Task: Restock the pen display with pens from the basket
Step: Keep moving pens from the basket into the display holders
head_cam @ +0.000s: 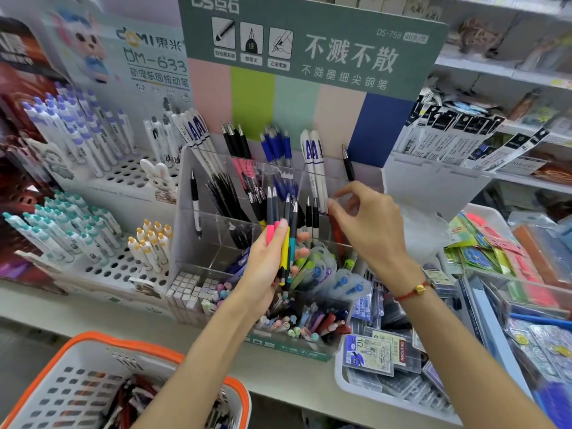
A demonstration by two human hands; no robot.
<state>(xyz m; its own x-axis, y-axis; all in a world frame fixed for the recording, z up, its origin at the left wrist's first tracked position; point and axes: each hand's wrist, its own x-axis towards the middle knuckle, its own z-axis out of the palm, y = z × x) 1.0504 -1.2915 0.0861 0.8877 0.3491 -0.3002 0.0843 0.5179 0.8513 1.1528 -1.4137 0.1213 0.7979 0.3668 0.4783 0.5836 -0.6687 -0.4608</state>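
Left fingers (283,226) curled round pens (286,230); right hand (368,224) loosely open above clear display (216,230); pen-filled basket (77,360) below

I saw dark pens (283,239) with pink, yellow and teal grips, a white basket (93,382) rimmed in orange, a green display header (312,41) over pink, lime, mint, peach and navy stripes, and a red bracelet (413,291).

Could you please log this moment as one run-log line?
left hand: holds pen bundle | right hand: empty, over display | basket: pens remain
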